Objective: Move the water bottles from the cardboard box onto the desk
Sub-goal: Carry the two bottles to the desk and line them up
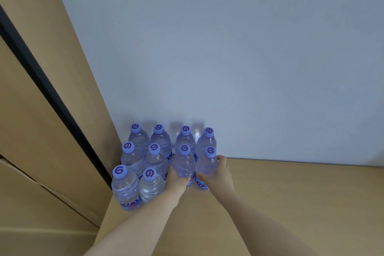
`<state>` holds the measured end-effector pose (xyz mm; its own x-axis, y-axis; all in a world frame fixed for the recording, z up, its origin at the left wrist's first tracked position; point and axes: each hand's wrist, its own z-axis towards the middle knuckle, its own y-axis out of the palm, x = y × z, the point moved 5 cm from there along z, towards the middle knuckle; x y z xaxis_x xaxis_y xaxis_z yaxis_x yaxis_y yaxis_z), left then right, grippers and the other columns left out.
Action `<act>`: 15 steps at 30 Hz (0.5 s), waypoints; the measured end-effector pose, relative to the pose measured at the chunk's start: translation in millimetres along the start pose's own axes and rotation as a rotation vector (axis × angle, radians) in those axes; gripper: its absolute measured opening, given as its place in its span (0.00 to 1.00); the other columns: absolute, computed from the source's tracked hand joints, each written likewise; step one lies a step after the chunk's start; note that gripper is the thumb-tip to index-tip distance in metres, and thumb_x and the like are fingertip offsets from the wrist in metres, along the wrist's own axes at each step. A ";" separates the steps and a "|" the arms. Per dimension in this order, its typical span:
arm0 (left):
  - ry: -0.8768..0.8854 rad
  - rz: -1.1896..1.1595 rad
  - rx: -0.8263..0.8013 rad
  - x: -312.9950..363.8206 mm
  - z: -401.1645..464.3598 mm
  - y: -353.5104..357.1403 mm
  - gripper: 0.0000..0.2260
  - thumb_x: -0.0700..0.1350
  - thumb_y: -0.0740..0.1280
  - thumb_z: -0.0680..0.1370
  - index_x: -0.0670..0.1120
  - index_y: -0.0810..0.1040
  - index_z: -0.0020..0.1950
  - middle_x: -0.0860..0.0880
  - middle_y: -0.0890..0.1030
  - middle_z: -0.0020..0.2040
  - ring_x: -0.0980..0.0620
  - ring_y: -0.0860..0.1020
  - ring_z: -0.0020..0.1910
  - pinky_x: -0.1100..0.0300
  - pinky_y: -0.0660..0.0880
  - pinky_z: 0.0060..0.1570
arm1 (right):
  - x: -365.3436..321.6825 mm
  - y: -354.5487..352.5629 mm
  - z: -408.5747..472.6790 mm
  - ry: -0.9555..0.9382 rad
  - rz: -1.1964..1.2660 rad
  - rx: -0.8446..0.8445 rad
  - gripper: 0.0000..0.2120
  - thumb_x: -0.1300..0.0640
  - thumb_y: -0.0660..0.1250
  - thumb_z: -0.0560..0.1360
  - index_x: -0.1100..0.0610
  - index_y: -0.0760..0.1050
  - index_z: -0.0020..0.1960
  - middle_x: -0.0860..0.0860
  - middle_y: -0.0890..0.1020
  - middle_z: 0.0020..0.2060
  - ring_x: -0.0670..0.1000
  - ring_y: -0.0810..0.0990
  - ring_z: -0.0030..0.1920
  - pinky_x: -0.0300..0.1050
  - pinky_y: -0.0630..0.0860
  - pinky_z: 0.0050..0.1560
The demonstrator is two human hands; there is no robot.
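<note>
Head view: at the worktop's [291, 193] back-left corner, against the wall [228, 48], ten water bottles [133, 160] stand upright in tight rows. The left hand [176, 181] grips one bottle [184, 164] in the second row; the right hand [218, 174] grips the rightmost bottle [207, 164] beside it. Best set both down squarely, bases flat, then let go without nudging the neighbours that touch them. Left of the group, cardboard [31, 110] stands close. No box interior shows.
</note>
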<state>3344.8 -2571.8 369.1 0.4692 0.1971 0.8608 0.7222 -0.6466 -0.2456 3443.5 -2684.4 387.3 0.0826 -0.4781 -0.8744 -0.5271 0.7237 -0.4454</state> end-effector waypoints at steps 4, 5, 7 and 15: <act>0.032 0.078 0.010 -1.6 0.3 -0.2 0.09 0.32 0.60 0.76 0.44 0.64 0.41 0.46 0.65 0.35 0.52 0.64 0.35 0.66 0.64 0.34 | 1.2 1.8 -4.3 0.014 -0.006 0.024 0.29 0.47 0.76 0.62 0.51 0.66 0.58 0.46 0.73 0.53 0.52 0.76 0.54 0.54 0.77 0.54; 0.044 0.078 0.006 -1.4 0.5 0.6 0.09 0.33 0.61 0.77 0.44 0.65 0.42 0.46 0.66 0.37 0.51 0.66 0.37 0.64 0.65 0.38 | 0.8 1.9 -5.1 0.016 -0.016 0.031 0.29 0.47 0.76 0.63 0.51 0.66 0.58 0.46 0.73 0.53 0.52 0.76 0.55 0.54 0.77 0.55; 0.058 0.095 -0.009 -0.3 -0.1 3.0 0.09 0.36 0.62 0.78 0.46 0.66 0.41 0.45 0.69 0.41 0.50 0.68 0.43 0.61 0.66 0.44 | -0.6 2.3 -5.0 0.024 -0.032 0.033 0.30 0.47 0.75 0.64 0.52 0.66 0.60 0.47 0.72 0.54 0.52 0.75 0.56 0.55 0.76 0.56; 0.087 0.063 0.087 -5.4 -9.6 5.7 0.07 0.42 0.62 0.79 0.43 0.73 0.57 0.45 0.75 0.51 0.44 0.75 0.52 0.58 0.69 0.49 | 3.3 6.6 -8.3 0.140 -0.087 -0.007 0.21 0.54 0.72 0.72 0.60 0.63 0.55 0.56 0.72 0.55 0.55 0.75 0.52 0.46 0.73 0.49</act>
<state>3341.4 -2583.6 367.4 0.4724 0.0912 0.8766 0.7358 -0.5883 -0.3354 3433.3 -2685.3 383.0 0.0101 -0.6037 -0.7972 -0.5289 0.6733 -0.5166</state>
